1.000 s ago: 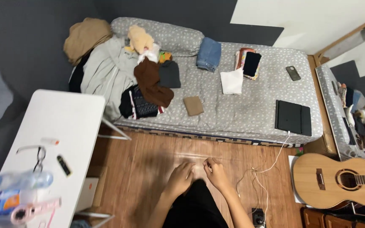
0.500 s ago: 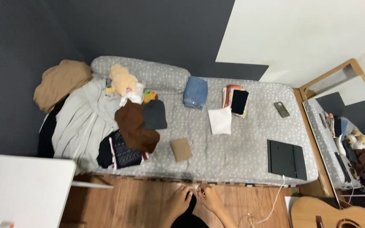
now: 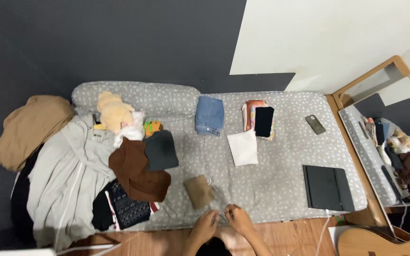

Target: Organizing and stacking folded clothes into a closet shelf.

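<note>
My left hand (image 3: 204, 227) and my right hand (image 3: 238, 221) are close together at the bottom centre, over the near edge of a grey patterned bed (image 3: 281, 175). Their fingers are curled toward each other, and it is unclear whether they pinch anything. Just left of them on the bed lies a small folded tan cloth (image 3: 198, 191). Farther up lie a folded white cloth (image 3: 243, 147), folded blue jeans (image 3: 209, 115) and a stack of folded clothes with a black piece on top (image 3: 261, 121).
A heap of unfolded clothes, brown (image 3: 138, 170), dark grey and light grey (image 3: 67, 175), covers the bed's left side with a plush toy (image 3: 112, 111). A phone (image 3: 315, 124) and black tablet (image 3: 327, 188) lie at right. A mirror (image 3: 390, 142) and guitar (image 3: 385, 242) stand at right.
The view has tilted up and closer to the bed; the white table and wooden floor have mostly left the frame. My hands have stayed together and now reach the bed's near edge.
</note>
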